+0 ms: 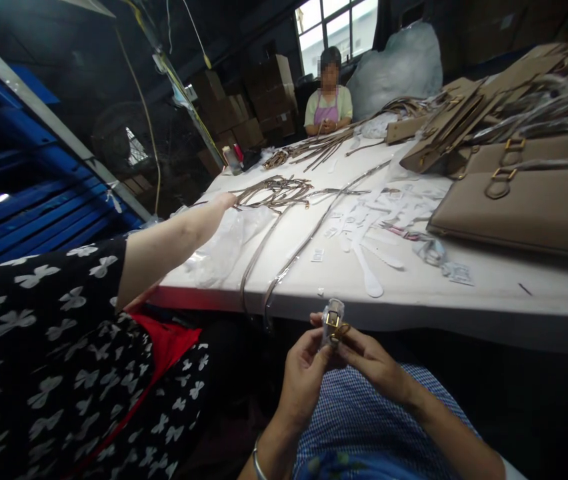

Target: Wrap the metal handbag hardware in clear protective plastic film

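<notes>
A small gold buckle [333, 319] with clear plastic wrap around it is held just in front of the table edge, above my lap. My left hand [305, 370] pinches it from the left, thumb against its lower part. From the right, my right hand [377, 363] has its fingers closed at a gold ring [343, 329] beside the buckle. The two hands nearly touch, and some fingertips are hidden behind the piece.
The white table [294, 267] bears strap bundles [274, 192], long wrapped straps, plastic scraps [364, 233] and brown bags [524, 200] at right. A neighbour's arm [169, 247] reaches in from the left. Another person [328, 107] sits across the table.
</notes>
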The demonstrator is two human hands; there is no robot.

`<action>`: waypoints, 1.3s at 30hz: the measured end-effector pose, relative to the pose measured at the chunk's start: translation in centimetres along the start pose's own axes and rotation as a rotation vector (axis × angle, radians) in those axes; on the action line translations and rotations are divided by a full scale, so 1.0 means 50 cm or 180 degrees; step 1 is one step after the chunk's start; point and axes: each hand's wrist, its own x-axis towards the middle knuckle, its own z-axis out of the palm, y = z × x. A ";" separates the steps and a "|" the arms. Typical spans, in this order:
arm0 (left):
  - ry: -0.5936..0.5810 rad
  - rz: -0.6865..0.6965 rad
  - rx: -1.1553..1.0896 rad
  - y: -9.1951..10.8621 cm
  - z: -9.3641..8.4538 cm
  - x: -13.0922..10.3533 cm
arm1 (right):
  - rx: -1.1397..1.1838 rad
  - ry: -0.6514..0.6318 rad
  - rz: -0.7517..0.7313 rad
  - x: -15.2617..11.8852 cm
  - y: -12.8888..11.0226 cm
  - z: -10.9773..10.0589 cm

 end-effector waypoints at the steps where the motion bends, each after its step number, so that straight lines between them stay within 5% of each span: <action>1: -0.0021 -0.0067 -0.0042 0.001 0.002 0.001 | -0.0215 -0.0093 0.0030 0.003 -0.009 -0.008; 4: -0.0006 -0.0117 -0.0110 0.002 0.004 0.005 | -0.0896 0.0013 -0.0037 0.004 -0.020 -0.016; 8: 0.0177 0.0003 0.0019 0.019 -0.013 0.023 | -0.1921 0.1053 -0.0417 -0.018 -0.017 -0.026; 11: 0.0326 0.0124 0.0193 0.044 -0.036 0.041 | -0.2886 0.1324 -0.0795 -0.016 -0.038 -0.089; 14: 0.0308 0.0191 0.0282 0.057 -0.051 0.055 | -0.4030 0.0738 -0.0867 0.035 -0.086 -0.194; 17: 0.0216 0.0156 0.0300 0.052 -0.052 0.060 | -0.4602 -0.0720 -0.1018 0.116 -0.135 -0.284; 19: 0.0174 0.0127 0.0308 0.043 -0.050 0.059 | -0.4643 -0.1454 -0.1030 0.163 -0.161 -0.317; 22: 0.0176 0.0113 0.0295 0.031 -0.052 0.054 | -0.4657 -0.1811 -0.0895 0.205 -0.185 -0.333; 30: 0.0299 0.0095 0.0206 0.030 -0.071 0.049 | -0.4493 -0.0450 -0.0032 0.255 -0.178 -0.335; 39: 0.0297 0.0253 -0.0016 0.045 -0.051 0.099 | -0.4322 0.0584 -0.0249 0.293 -0.117 -0.357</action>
